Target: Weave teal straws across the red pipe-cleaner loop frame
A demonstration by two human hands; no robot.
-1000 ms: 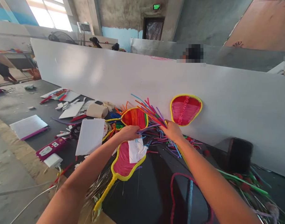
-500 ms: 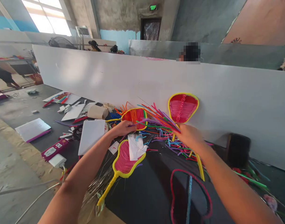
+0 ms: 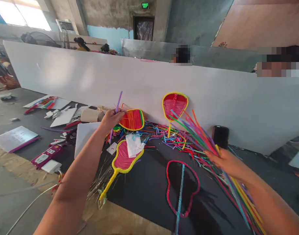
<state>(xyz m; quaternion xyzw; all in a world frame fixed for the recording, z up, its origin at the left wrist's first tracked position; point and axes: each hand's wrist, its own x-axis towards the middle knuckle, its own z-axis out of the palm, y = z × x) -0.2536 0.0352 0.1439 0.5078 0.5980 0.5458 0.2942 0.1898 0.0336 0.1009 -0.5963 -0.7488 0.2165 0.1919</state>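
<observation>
- Right hand (image 3: 224,161), nearer, is gripping a multicoloured bundle of stems (image 3: 208,142), ends splaying above the black table (image 3: 144,189).
- Left hand (image 3: 112,119), farther out, is pinching one purple stem (image 3: 119,100), well apart from the bundle; apparently singling it out, next move probably calling for a steady pinch.
- Purple stem is looking slim, tilting, its top leaning right.

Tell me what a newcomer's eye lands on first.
Likely the bundle of bright stems fanning from the right hand, at right. Next, the yellow-rimmed red paddle against the white panel, just right of centre. Then the lone purple stem, nearly upright in the left hand, left of centre.
</observation>
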